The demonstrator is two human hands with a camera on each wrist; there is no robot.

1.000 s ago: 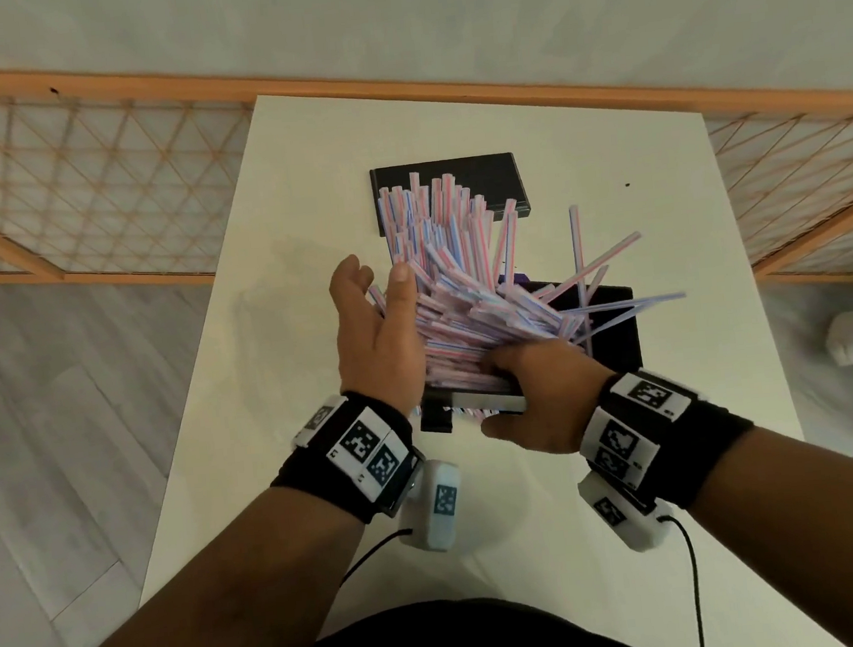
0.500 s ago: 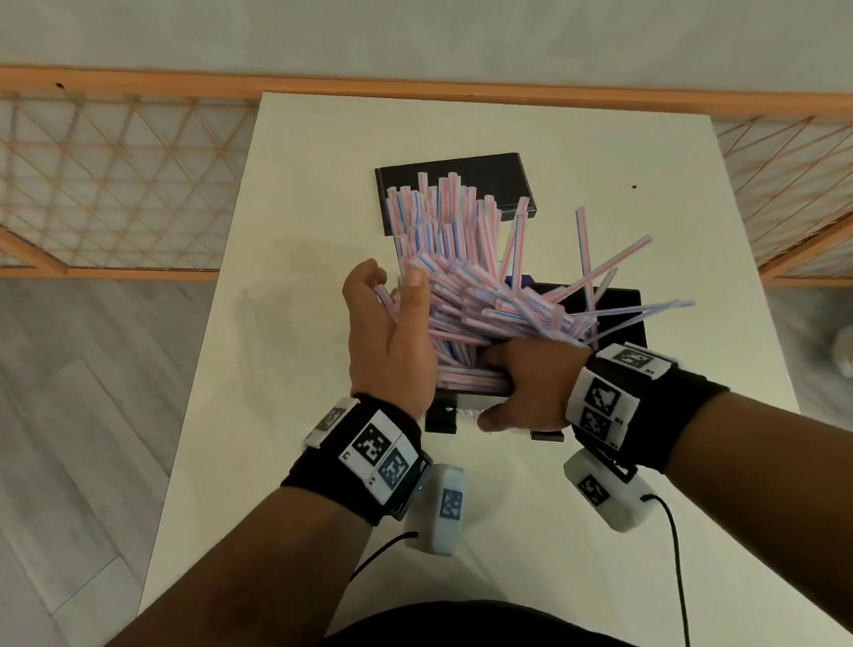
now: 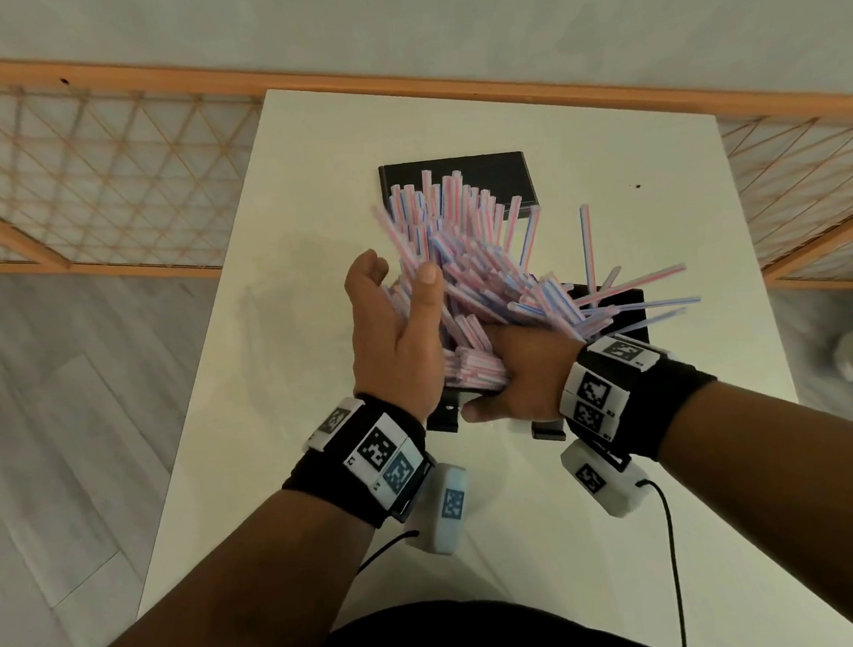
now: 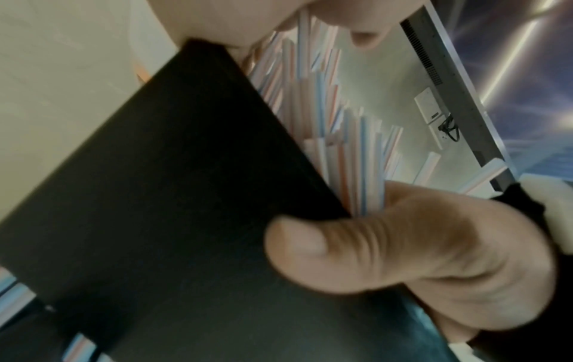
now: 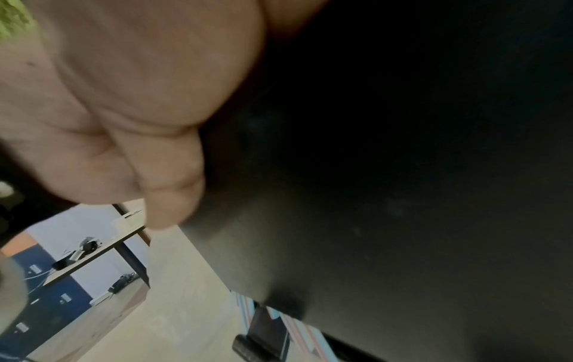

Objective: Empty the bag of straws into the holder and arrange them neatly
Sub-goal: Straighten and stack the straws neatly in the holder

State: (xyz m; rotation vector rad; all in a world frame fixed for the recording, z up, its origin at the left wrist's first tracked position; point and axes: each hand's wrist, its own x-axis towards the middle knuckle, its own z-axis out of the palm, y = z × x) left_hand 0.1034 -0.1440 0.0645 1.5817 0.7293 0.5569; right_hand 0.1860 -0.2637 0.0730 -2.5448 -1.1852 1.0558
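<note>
**Head view: straws in the holder, still untidy**

Head view shows the striped straws [image 3: 467,278] already out of the bag and heaped in the black holder [image 3: 619,306] on the white table [image 3: 298,179]; no bag is visible. Arranging remains. Their long axes disagree: the far ones stand roughly upright, the nearer ones lean and fan out to the right. The left hand [image 3: 400,336] cups the heap's left side with fingers loosely spread. The right hand [image 3: 516,372] grips the holder's near wall, thumb outside.
</note>
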